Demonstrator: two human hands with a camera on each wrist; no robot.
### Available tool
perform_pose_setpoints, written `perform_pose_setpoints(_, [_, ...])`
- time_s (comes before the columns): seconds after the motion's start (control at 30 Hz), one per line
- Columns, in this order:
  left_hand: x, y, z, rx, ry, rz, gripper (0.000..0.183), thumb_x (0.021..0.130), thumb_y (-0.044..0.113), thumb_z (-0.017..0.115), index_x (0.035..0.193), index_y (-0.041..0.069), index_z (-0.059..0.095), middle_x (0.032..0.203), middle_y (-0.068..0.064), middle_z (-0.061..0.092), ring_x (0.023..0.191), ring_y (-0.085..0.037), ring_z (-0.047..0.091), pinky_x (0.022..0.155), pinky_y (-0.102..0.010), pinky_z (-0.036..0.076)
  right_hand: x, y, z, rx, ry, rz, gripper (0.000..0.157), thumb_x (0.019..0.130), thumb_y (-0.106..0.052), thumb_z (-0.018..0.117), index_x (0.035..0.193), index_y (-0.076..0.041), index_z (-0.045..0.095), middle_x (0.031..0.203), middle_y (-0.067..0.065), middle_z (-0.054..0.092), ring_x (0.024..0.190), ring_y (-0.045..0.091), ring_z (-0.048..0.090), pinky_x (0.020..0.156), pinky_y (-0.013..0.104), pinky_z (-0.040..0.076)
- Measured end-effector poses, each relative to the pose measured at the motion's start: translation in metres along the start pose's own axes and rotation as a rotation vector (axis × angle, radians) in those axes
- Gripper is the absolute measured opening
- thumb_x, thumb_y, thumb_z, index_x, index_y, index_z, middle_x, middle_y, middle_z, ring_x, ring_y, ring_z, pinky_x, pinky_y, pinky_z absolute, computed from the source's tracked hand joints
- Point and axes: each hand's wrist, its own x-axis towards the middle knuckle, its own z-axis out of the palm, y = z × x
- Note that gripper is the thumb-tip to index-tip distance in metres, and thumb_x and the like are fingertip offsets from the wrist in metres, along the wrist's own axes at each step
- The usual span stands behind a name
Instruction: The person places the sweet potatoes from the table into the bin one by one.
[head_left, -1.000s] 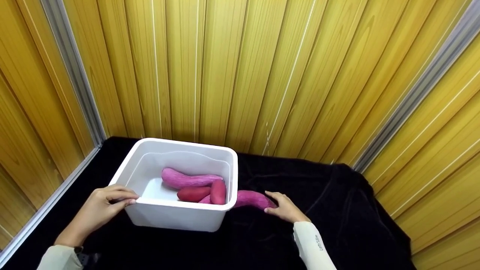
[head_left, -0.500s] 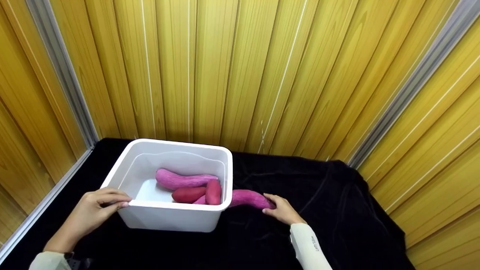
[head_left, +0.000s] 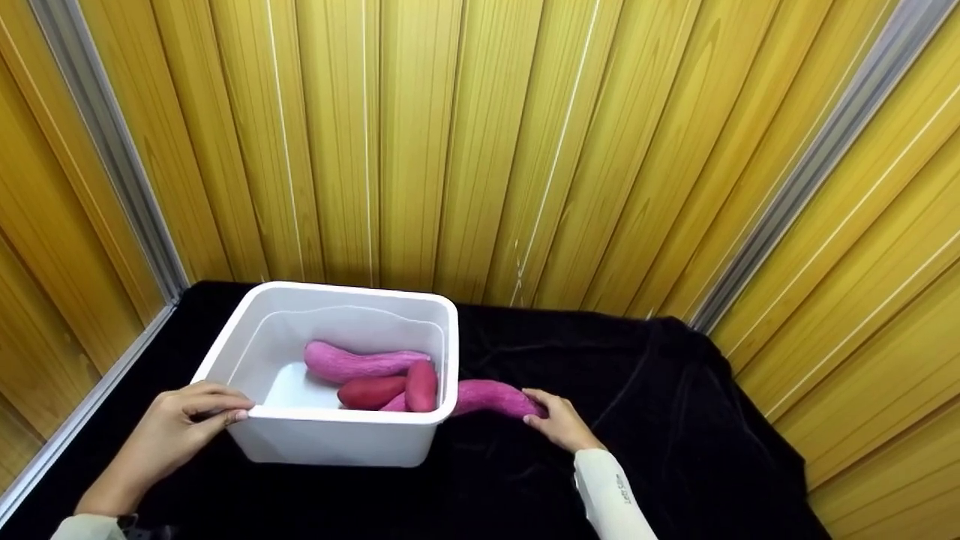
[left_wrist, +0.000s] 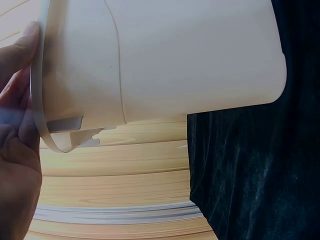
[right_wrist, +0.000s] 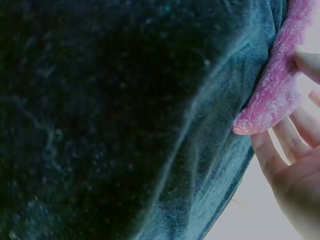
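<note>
A white plastic box (head_left: 322, 442) stands on black cloth in the head view. My left hand (head_left: 169, 424) pinches its near left rim between thumb and fingers; the left wrist view shows this hand (left_wrist: 17, 155) at the rim too. Beside the box, on the right, lies a long purple-pink eggplant (head_left: 487, 395); its left end is hidden behind the box. My right hand (head_left: 562, 424) grips the free end, thumb on one side and fingers on the other, as the right wrist view also shows on the eggplant (right_wrist: 275, 90).
Inside the box rest another purple-pink eggplant (head_left: 360, 365), two dark red sweet-potato-like pieces, one lying flat (head_left: 371, 391) and one across the right side (head_left: 421, 386), and a partly covered pink piece (head_left: 394, 403). Yellow wood-patterned walls (head_left: 405, 150) enclose the cloth (head_left: 622, 367).
The head view has shifted, so everything appears a little further left. Both hands keep their holds, and the box and eggplant stay in place relative to each other.
</note>
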Motion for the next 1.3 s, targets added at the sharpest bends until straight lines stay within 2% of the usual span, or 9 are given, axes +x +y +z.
perform_pose_setpoints(0.33, [0.000, -0.001, 0.000, -0.015, 0.007, 0.001, 0.040, 0.057, -0.022, 0.077, 0.080, 0.011, 0.078, 0.081, 0.005, 0.072, 0.083, 0.009, 0.060, 0.079, -0.001, 0.043, -0.002, 0.001, -0.001, 0.003, 0.007, -0.019, 0.042, 0.086, -0.009, 0.071, 0.125, 0.004, 0.060, 0.122, 0.020, 0.064, 0.115, 0.037, 0.059, 0.099, 0.052, 0.045])
perform_pose_setpoints(0.6, [-0.003, -0.005, 0.002, -0.018, 0.018, 0.016, 0.041, 0.056, -0.024, 0.077, 0.080, 0.010, 0.078, 0.080, 0.004, 0.071, 0.082, 0.009, 0.060, 0.079, -0.001, 0.043, -0.005, -0.003, -0.008, -0.016, -0.030, -0.015, 0.040, 0.087, -0.009, 0.070, 0.124, 0.003, 0.060, 0.121, 0.018, 0.065, 0.115, 0.034, 0.059, 0.099, 0.050, 0.046])
perform_pose_setpoints(1.13, [-0.004, -0.007, 0.002, -0.014, 0.020, 0.013, 0.040, 0.056, -0.024, 0.077, 0.079, 0.009, 0.077, 0.078, 0.003, 0.071, 0.081, 0.009, 0.060, 0.077, -0.001, 0.044, -0.010, -0.009, -0.030, -0.030, -0.042, 0.024, 0.042, 0.086, -0.011, 0.071, 0.125, 0.003, 0.061, 0.121, 0.018, 0.065, 0.111, 0.033, 0.062, 0.096, 0.050, 0.049])
perform_pose_setpoints(1.3, [-0.003, -0.007, 0.002, -0.013, 0.020, 0.018, 0.040, 0.056, -0.024, 0.077, 0.079, 0.008, 0.077, 0.078, 0.003, 0.071, 0.081, 0.009, 0.060, 0.077, 0.000, 0.043, -0.012, -0.013, -0.039, -0.062, -0.015, -0.013, 0.042, 0.085, -0.008, 0.071, 0.124, 0.003, 0.061, 0.119, 0.021, 0.066, 0.110, 0.034, 0.062, 0.094, 0.050, 0.050])
